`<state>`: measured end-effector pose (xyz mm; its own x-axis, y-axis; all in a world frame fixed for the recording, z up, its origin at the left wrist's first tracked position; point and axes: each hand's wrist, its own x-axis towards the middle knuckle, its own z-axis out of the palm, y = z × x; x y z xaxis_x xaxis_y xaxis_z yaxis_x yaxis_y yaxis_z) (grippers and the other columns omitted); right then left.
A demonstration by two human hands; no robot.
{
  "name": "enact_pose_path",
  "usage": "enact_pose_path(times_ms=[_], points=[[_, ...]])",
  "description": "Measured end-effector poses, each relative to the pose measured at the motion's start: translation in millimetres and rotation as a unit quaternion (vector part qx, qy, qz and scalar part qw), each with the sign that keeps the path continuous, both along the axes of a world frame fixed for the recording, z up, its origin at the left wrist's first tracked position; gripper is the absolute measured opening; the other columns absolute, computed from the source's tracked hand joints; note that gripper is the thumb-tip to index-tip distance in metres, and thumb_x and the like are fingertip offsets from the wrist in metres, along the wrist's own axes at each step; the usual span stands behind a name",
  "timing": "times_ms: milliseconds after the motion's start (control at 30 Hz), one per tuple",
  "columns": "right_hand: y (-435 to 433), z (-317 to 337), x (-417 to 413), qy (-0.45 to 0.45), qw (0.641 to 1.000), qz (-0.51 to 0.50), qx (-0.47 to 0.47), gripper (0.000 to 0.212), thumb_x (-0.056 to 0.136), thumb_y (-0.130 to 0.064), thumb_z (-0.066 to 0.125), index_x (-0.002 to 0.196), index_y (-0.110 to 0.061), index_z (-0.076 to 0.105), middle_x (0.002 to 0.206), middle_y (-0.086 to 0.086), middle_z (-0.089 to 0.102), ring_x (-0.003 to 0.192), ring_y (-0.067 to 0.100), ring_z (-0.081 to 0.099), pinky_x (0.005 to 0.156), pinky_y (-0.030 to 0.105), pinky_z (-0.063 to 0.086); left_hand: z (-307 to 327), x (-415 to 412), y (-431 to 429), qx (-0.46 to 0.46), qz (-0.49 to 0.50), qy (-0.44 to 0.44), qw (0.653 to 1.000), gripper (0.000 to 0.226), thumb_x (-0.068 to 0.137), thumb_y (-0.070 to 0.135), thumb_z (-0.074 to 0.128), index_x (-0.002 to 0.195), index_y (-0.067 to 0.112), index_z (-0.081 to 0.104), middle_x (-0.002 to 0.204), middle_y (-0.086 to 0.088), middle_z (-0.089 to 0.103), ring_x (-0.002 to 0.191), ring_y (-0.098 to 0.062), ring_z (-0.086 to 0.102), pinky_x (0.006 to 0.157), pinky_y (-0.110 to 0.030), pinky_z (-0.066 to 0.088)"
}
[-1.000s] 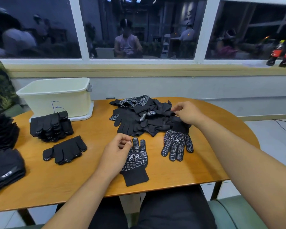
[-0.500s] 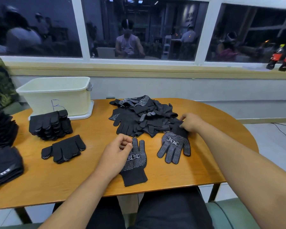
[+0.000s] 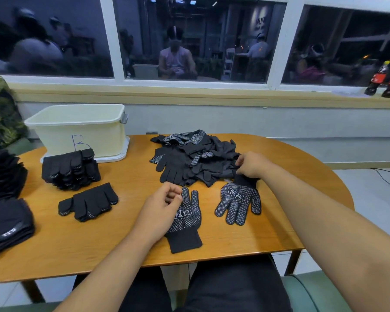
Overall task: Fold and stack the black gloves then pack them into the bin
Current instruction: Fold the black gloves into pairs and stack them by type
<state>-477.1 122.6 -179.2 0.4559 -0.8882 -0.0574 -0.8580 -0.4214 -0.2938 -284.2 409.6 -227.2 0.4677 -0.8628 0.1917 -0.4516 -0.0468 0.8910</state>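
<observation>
- Two bare hands work over the desk (image 3: 122, 239); the left hand (image 3: 159, 209) lies with its fingers curled over the left edge of a dotted glove (image 3: 187, 221). Whether it pinches the fabric cannot be told.
- That dotted glove lies flat, white print up, fingers pointing away and cuff toward the desk's near edge.
- Just to the right, the right hand (image 3: 251, 165) has its fingers curled, pinching the cuff of a second glove (image 3: 239, 200), which lies dots up with its fingers pointing toward the person.
- Behind both gloves, touching the right hand, sits a loose pile of black gloves (image 3: 189, 158) at the desk's middle.
- Further left, a folded pair (image 3: 88, 202) lies alone; just behind it stands a stack of folded gloves (image 3: 70, 170).
- Behind the stack, the cream bin (image 3: 77, 129) stands on its lid (image 3: 122, 152), a blue letter on its front wall.
- At the desk's far left edge lie more dark bundles (image 3: 5, 221).
</observation>
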Motion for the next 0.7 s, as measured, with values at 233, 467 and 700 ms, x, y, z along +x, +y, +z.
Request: enact_pose_path(times_ms=[233,467,700], points=[[7.5,6.1,4.7,-0.015,0.997,0.041,-0.057,0.021,0.096,-0.026,0.077,0.117,-0.024,0.075,0.124,0.0,0.074,0.114,0.023,0.067,0.092,0.033,0.054,-0.5,1.3,-1.0,0.005,-0.002,-0.004,1.0,0.01,0.104,0.025,0.065,0.103,0.034,0.065,0.101,0.009,0.067,0.09,0.0,0.061,0.074,-0.017,0.049],[19.4,8.9,46.9,-0.104,0.971,0.161,-0.143,0.034,0.098,-0.039,0.075,0.131,-0.035,0.07,0.108,-0.011,0.053,0.112,0.02,0.056,0.093,0.042,0.053,-0.8,0.5,-0.9,0.007,-0.001,-0.003,1.0,0.008,0.105,0.025,0.064,0.104,0.034,0.065,0.102,0.008,0.068,0.09,-0.001,0.061,0.071,-0.014,0.049],[24.8,15.6,62.1,-0.09,0.967,0.131,-0.201,0.018,0.105,-0.039,0.064,0.114,-0.034,0.079,0.116,-0.006,0.064,0.121,0.027,0.055,0.097,0.045,0.05,-2.3,2.0,-0.5,0.009,-0.006,-0.007,1.0,0.01,0.104,0.026,0.064,0.104,0.036,0.065,0.101,0.01,0.068,0.091,0.002,0.061,0.072,-0.012,0.048]])
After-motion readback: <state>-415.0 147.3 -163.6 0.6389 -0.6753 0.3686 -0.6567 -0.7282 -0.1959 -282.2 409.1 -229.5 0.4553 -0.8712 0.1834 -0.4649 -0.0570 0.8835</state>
